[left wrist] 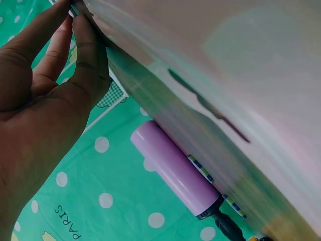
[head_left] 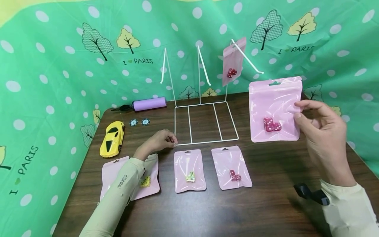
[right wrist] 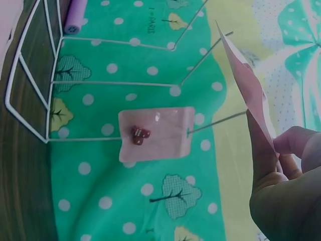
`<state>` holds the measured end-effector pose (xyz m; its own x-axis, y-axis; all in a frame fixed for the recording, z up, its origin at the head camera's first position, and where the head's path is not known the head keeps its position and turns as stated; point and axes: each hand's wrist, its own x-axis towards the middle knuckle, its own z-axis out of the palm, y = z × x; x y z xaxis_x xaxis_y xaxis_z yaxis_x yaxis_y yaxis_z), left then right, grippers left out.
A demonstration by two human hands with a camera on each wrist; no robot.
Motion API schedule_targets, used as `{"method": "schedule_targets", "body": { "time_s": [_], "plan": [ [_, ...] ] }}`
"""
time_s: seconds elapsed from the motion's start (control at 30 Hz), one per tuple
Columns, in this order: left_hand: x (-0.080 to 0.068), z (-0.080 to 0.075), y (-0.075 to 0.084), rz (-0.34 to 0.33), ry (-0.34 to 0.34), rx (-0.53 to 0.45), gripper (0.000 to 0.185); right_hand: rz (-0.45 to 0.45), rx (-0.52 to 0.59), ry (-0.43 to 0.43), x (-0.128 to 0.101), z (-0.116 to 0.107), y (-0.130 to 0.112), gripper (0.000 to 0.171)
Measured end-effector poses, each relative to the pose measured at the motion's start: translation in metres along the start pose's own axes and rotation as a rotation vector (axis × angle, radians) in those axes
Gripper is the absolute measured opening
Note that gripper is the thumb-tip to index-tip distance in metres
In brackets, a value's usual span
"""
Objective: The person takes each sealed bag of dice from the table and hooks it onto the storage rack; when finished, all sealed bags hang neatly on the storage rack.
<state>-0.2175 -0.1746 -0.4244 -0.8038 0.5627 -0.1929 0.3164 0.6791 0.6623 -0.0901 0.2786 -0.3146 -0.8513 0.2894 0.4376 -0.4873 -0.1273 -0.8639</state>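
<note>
A white wire rack (head_left: pixel 207 142) with three upright hooks stands on the table. My left hand (head_left: pixel 158 141) pinches its front left corner between thumb and fingertips. My right hand (head_left: pixel 325 131) grips the right edge of a pink zip bag (head_left: pixel 275 105) with red dice, held upright in the air. In the right wrist view this bag (right wrist: pixel 246 83) shows edge-on, by the tip of the right hook. Another pink bag of red dice (right wrist: pixel 168 135) hangs on that hook. The left and middle hooks carry nothing.
On the table lie a pink bag with pale dice (head_left: pixel 189 161), one with red dice (head_left: pixel 226 161) and, partly under my left forearm, one with yellow dice (head_left: pixel 152 191) and another pink bag (head_left: pixel 111 172). A yellow toy car (head_left: pixel 112 138), two chips (head_left: pixel 134 122) and a purple pump (head_left: pixel 149 104) sit left.
</note>
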Motion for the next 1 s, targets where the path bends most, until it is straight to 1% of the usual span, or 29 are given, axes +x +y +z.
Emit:
{"method": "schedule_targets", "body": {
  "time_s": [0.13,0.3,0.43,0.57,0.7,1.0],
  "plan": [
    [0.0,0.001,-0.002,0.007,0.005,-0.001,0.005,-0.021,0.002,-0.02,0.005,0.009,-0.003,0.028],
    [-0.001,0.002,-0.003,0.01,0.013,-0.003,0.005,-0.051,0.052,-0.071,0.013,0.019,-0.001,0.028],
    [0.0,0.003,-0.004,0.013,0.013,0.001,0.006,-0.037,0.072,-0.092,0.018,0.025,0.003,0.028],
    [0.0,0.003,-0.003,0.02,0.013,0.006,0.005,-0.006,0.089,-0.075,0.024,0.027,0.009,0.028],
    [0.001,0.002,0.0,0.033,0.017,0.027,0.005,0.008,0.079,-0.053,0.029,0.03,0.014,0.027],
    [0.001,0.001,0.0,0.016,0.016,0.031,0.005,0.04,0.031,-0.019,0.045,0.039,0.025,0.023]
  ]
}}
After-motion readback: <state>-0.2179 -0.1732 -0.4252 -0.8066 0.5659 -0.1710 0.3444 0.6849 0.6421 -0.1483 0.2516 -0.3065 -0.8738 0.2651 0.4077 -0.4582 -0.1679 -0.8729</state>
